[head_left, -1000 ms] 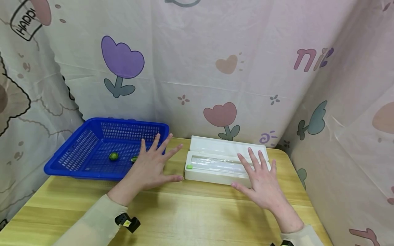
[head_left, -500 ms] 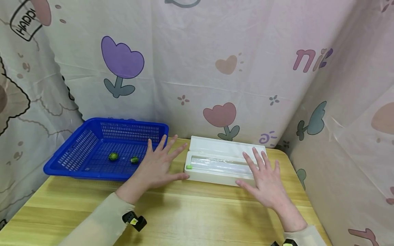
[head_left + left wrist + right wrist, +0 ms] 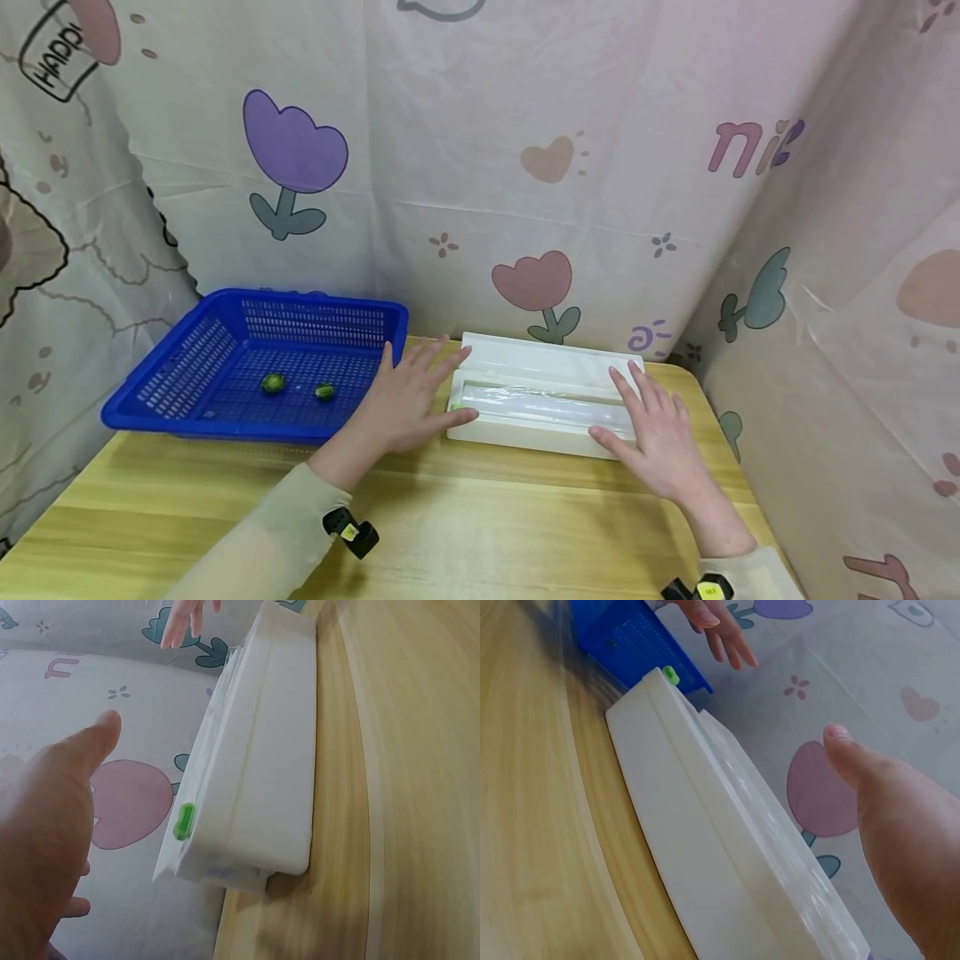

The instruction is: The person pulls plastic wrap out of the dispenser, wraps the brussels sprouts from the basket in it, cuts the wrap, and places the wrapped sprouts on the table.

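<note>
A white cling film dispenser [image 3: 517,432] lies at the back of the table, its lid [image 3: 543,357] swung back against the curtain side. Inside it a roll of clear cling film [image 3: 547,404] shows. A green slide cutter [image 3: 184,822] sits at the left end of the front edge. My left hand [image 3: 401,404] hovers over that end with fingers spread, the thumb overlapping the box in the head view. Over the right end hangs my right hand [image 3: 663,437], fingers also spread. Both wrist views show a gap between thumb and box. Neither hand holds anything.
Left of the dispenser stands a blue plastic basket [image 3: 225,426] holding two small green vegetables, one round [image 3: 273,383] and one smaller [image 3: 324,392]. A patterned curtain [image 3: 450,125] closes off the back and sides of the wooden table [image 3: 480,525].
My left hand has moved right, away from the basket to the dispenser's left end, uncovering the smaller vegetable. My right hand has shifted slightly right. The dispenser stays in place.
</note>
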Available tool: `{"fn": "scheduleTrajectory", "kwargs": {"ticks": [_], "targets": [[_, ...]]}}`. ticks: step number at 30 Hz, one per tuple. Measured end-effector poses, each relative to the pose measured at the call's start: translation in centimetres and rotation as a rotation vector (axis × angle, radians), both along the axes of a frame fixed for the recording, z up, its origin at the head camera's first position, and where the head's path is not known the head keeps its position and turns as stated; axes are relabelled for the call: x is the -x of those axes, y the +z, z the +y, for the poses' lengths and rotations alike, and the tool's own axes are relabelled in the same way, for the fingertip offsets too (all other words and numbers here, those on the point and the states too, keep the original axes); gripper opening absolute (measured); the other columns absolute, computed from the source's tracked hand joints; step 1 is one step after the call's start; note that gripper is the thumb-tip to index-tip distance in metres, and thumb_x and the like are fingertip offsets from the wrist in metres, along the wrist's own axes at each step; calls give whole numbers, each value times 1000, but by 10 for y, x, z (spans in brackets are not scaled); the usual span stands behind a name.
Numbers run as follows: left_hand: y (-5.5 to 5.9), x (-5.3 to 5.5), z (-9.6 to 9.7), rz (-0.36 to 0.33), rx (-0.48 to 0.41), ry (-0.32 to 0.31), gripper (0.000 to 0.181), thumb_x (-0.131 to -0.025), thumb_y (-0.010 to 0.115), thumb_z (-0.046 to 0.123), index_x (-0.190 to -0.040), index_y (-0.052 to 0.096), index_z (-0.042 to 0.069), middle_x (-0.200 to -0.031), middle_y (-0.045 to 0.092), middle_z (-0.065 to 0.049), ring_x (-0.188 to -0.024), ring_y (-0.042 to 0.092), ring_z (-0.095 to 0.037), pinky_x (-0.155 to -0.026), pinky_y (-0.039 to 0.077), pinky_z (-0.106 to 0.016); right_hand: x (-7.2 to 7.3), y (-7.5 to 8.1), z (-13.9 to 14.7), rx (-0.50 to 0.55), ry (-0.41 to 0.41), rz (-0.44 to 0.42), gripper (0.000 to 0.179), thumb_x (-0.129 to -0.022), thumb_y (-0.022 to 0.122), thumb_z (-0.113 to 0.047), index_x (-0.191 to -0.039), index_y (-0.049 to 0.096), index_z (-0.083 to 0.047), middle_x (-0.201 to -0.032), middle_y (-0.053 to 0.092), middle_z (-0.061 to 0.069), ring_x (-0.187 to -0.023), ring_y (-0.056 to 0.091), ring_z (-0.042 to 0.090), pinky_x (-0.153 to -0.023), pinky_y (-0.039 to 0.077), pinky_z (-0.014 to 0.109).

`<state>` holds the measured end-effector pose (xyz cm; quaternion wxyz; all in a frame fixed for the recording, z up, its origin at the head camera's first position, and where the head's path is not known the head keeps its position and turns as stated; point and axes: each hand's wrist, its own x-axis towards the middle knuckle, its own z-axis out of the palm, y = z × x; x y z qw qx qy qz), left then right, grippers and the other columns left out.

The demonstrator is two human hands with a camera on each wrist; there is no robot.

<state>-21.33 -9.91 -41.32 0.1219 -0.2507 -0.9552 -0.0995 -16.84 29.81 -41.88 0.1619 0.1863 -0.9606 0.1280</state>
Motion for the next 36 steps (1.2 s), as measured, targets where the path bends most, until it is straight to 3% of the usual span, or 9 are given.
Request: {"fn": "scheduleTrajectory", "kwargs": {"ticks": [3,13,18,22,27,36], "targets": [[-1,1,5,-14,-12,5,96,-91,36,91,-168,29,35,-171,30,-10,-155,30,-37,-117,9,-78,2,-2,6,27,4,-4,86,-101,66,-54,-169,27,-20,-173,21,20,-152,26,50,-111,21,80],[-9,8,19,-4,-107,-27,88,-96,44,82,-166,37,28,-159,48,-14,-144,45,-41,-112,36,-69,9,-8,20,125,-16,-49,81,-103,66,-48,-168,30,-16,-169,29,21,-149,30,52,-112,23,77],[-15,12,23,-16,-178,-47,85,-98,45,79,-163,43,24,-155,53,-11,-142,48,-38,-113,37,-66,13,-10,27,190,-9,-69,77,-105,66,-42,-167,30,-13,-166,33,23,-149,30,51,-114,22,75],[-17,13,27,-70,-253,-43,81,-100,51,74,-162,45,23,-156,52,-13,-145,45,-38,-113,36,-68,16,-13,32,252,-4,-88,75,-106,66,-39,-166,32,-10,-165,35,25,-148,32,51,-113,24,75],[-20,15,31,-149,-361,-30,73,-101,59,65,-158,51,20,-156,52,-15,-146,44,-38,-114,34,-68,21,-19,38,367,5,-110,67,-107,65,-31,-161,38,-3,-161,40,23,-137,45,47,-107,35,72],[-35,21,32,-302,-547,-27,63,-100,68,58,-148,62,18,-156,53,-11,-148,42,-38,-118,27,-69,25,-30,44,511,18,-125,51,-108,64,-20,-152,50,2,-146,55,20,-126,54,41,-98,43,64]]}}
